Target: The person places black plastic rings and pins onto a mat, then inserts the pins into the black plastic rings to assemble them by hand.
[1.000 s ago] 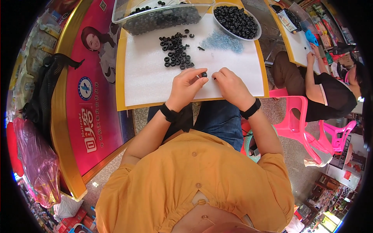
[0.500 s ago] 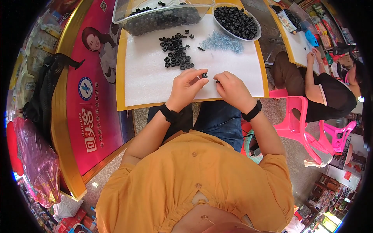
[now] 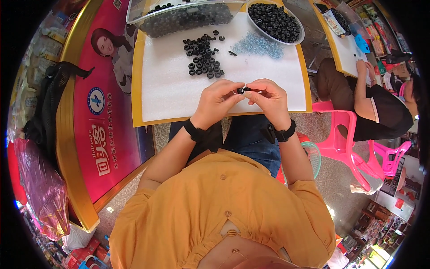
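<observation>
Over the near part of the white-topped table [image 3: 168, 96], my left hand [image 3: 216, 101] pinches a small black ring-shaped plastic part [image 3: 240, 90]. Fingertips of my right hand [image 3: 272, 101] are closed on a tiny black piece [image 3: 247, 89], held against or right beside the ring part; my fingers partly cover both. Beyond my left hand lie loose black ring-shaped parts [image 3: 204, 68] with a few smaller black bits among them. One slim black piece [image 3: 232, 53] lies apart, next to a scatter of small pale-blue clear pieces [image 3: 257, 46].
At the far edge stand a clear plastic box [image 3: 135, 19] and a white bowl [image 3: 301, 39], both holding black parts. A pink-fronted counter [image 3: 96, 134] borders the left. Right, beside a pink chair [image 3: 342, 139], another person [image 3: 380, 107] sits at a second table.
My right hand has moved left to meet my left hand, bringing its tiny black piece up to the ring part. My left hand has stayed nearly in place.
</observation>
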A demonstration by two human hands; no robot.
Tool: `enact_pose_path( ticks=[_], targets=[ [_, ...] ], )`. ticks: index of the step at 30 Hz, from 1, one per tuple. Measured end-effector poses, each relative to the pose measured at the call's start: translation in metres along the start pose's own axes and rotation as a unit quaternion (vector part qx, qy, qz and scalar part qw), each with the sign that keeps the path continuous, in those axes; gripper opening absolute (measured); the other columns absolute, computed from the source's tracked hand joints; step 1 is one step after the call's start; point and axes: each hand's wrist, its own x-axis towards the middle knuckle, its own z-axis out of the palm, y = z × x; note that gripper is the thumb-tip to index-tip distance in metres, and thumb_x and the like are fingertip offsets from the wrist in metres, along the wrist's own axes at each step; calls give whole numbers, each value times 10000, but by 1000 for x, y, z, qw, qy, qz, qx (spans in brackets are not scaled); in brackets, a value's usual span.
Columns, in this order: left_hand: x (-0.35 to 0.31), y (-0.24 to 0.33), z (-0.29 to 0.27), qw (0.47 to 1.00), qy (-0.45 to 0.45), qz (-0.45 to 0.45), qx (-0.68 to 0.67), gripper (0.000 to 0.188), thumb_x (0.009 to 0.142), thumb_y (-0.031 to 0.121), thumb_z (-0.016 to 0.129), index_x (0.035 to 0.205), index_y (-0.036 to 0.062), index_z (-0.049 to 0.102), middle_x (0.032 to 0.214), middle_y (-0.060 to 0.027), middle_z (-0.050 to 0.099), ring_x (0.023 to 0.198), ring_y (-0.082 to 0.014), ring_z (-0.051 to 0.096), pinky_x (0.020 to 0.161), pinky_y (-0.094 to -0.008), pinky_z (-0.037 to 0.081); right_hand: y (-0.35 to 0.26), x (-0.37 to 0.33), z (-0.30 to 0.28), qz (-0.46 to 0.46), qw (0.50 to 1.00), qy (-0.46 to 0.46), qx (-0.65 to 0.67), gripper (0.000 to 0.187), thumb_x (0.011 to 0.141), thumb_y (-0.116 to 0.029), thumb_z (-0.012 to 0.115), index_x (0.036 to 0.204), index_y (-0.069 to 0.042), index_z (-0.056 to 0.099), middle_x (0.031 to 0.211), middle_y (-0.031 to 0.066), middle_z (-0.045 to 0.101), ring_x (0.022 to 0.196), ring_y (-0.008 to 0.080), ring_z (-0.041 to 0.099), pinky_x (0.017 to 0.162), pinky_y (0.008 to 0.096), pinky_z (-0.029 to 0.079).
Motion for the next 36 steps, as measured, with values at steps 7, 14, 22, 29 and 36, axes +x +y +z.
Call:
enact_pose_path(
  ticks=[7, 14, 22, 29, 36],
  targets=[
    [0, -2, 1, 1000, 0, 21, 13, 292, 849, 62, 759, 1138, 35, 725, 894, -56, 664, 731, -117, 584, 640, -243, 478, 6, -3, -1, -2, 1000, -15, -8, 187, 849, 52, 736, 1030, 10, 728, 1020, 87, 655, 814, 135, 672, 677, 234, 578],
    [1, 0, -1, 999, -17, 36, 29, 265, 835, 61, 762, 1096, 26, 730, 908, -75, 684, 725, -139, 594, 629, -254, 480, 10, -7, 0, -8, 1000, -8, 15, 206, 841, 67, 738, 1036, 0, 741, 1021, 94, 668, 798, 136, 674, 657, 233, 577],
    [1, 6, -4, 999, -22, 45, 2, 284, 818, 57, 777, 1097, 33, 734, 917, -76, 689, 720, -141, 600, 620, -255, 481, 5, -15, 6, -6, 1000, 14, 26, 194, 851, 64, 732, 1034, 2, 740, 1015, 106, 677, 788, 142, 676, 652, 239, 579],
    [4, 26, -6, 997, -21, 72, 20, 298, 803, 54, 794, 1096, 41, 740, 924, -79, 694, 733, -143, 616, 619, -252, 495, -2, -21, 10, 30, 987, 30, 155, 121, 923, -23, 687, 1036, 19, 696, 971, 94, 674, 736, 135, 658, 637, 248, 572],
    [4, 44, -7, 995, -22, 100, -6, 304, 800, 45, 791, 1100, 42, 742, 905, -75, 678, 739, -151, 615, 621, -256, 484, -7, -23, 12, 175, 916, -51, 356, 324, 957, -235, 685, 1166, 1, 609, 880, 77, 665, 691, 130, 641, 584, 240, 562]
  ],
)
